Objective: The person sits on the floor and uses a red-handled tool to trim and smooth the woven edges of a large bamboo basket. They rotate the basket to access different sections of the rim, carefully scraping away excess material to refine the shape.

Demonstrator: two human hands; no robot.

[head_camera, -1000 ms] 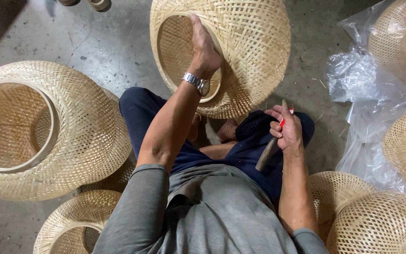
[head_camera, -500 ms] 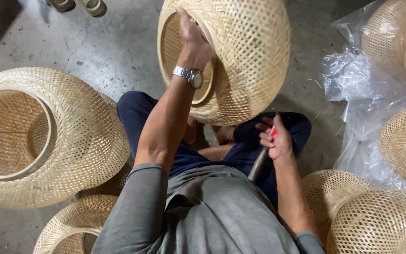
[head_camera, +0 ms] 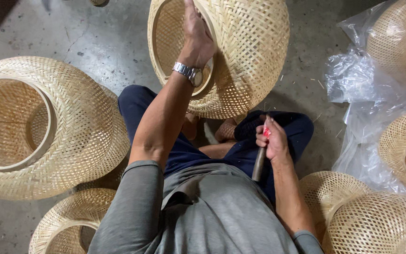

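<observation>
The fingers of the left hand [head_camera: 197, 35] curl over the inner ring of a woven bamboo shade [head_camera: 240, 51] and clamp on its rim, the thumb side lying against the weave inside the opening. That shade stands tilted on the concrete floor [head_camera: 99, 42] at the far middle of the scene, its round mouth turned left and toward the person, its domed body bulging to the right. A metal wristwatch [head_camera: 190, 73] sits on the wrist just below the rim, and the bare forearm runs back from it to a grey sleeve [head_camera: 137, 197]. The fingers of the right hand [head_camera: 271, 141] are closed together around a small red object [head_camera: 266, 133] and the top of a slim dark handle [head_camera: 258, 164], whose lower end hangs down beside the lap; what kind of tool it is cannot be told. This hand rests over the knee of dark blue trousers [head_camera: 297, 129], near and to the right of the held shade, apart from it. To the left lies a large woven shade [head_camera: 81, 122] with its mouth facing left, and a smaller one [head_camera: 66, 218] sits nearer, at the bottom left. On the right, two more shades [head_camera: 367, 221] crowd the near corner, with others partly wrapped in clear plastic sheet [head_camera: 358, 89] farther back.
</observation>
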